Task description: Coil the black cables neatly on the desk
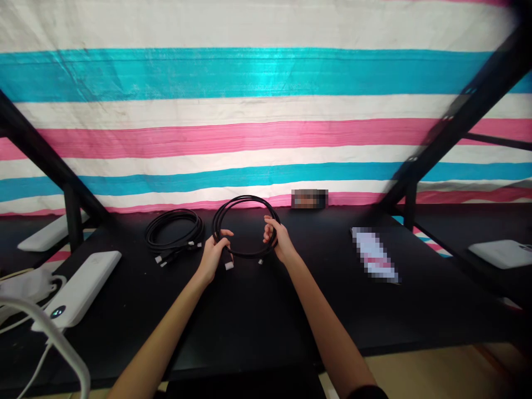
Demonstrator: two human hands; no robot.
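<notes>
I hold a coiled black cable (245,206) upright above the black table (257,310), near its far middle. My left hand (215,252) is closed on the coil's left side, and a white plug end hangs just below its fingers. On the right side of the same coil my right hand (277,237) is closed; another small plug dangles beneath. A second coil of black cable (173,235) with white plug ends lies flat on the table just left of my left hand.
A white power bank (85,285) lies at the table's left, with white cables in front of it. Other white devices sit at far left (47,233) and far right (501,253). A striped tarp hangs behind. Black frame struts (453,116) slant at both sides.
</notes>
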